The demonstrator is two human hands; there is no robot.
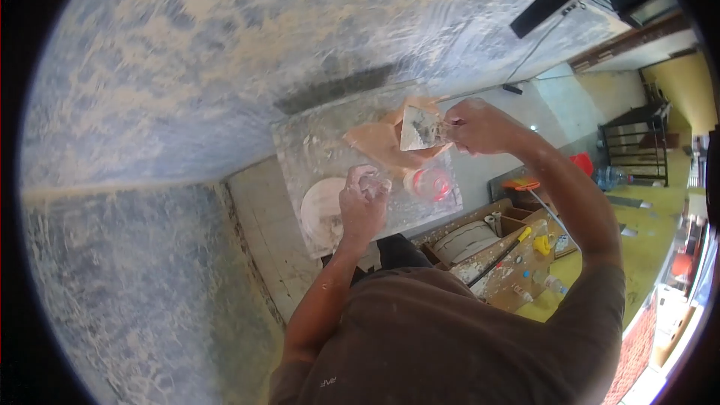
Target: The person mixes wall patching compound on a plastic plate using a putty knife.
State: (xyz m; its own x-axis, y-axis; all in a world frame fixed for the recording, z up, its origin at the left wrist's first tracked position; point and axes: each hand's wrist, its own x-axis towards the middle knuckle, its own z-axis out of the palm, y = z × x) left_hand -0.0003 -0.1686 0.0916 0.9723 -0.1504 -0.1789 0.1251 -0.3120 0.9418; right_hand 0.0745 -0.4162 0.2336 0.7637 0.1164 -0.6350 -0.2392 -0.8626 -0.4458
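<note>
Closed round the handle of a putty knife (422, 129), my right hand (480, 127) is above a torn brown paper bag (373, 142). White material coats part of the blade. My left hand (365, 199) has curled fingers, dusted white; what they hold, if anything, I cannot make out. Below that hand lies a round white container (319, 208) on a stained grey board (300, 139). A clear plastic container with red on it (431, 184) stands on the board between my hands.
A blue-and-white patchy wall (187, 67) rises beyond the board. To the right are a wooden box (469, 244) with a yellow-handled tool (523, 235), a bottle (555, 283), a black metal rack (637, 139) and an orange broom or brush head (520, 184).
</note>
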